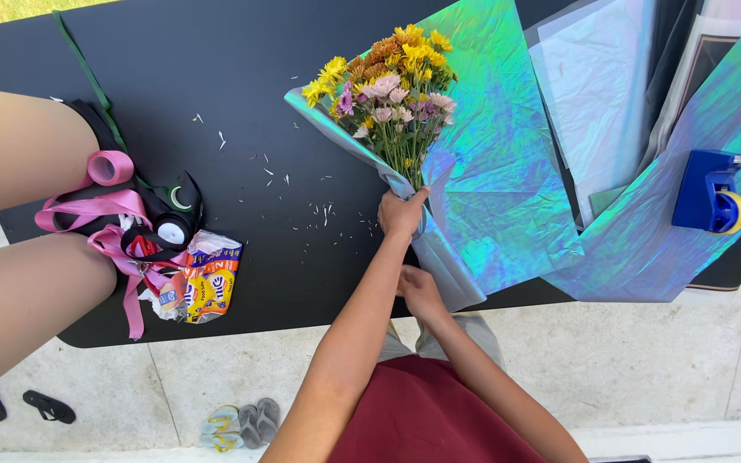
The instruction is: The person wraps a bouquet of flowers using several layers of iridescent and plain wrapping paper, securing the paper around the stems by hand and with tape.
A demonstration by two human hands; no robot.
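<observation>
Flowers make one bouquet of yellow, orange and pink blooms, lying on one iridescent wrapping sheet on the black table. Left hand is clamped around stems and wrap; right hand pinches the sheet's lower edge. One blue tape dispenser, one pink ribbon roll, one crumpled orange-and-yellow packet. Pale tiled floor carries two pairs of sandals.
</observation>
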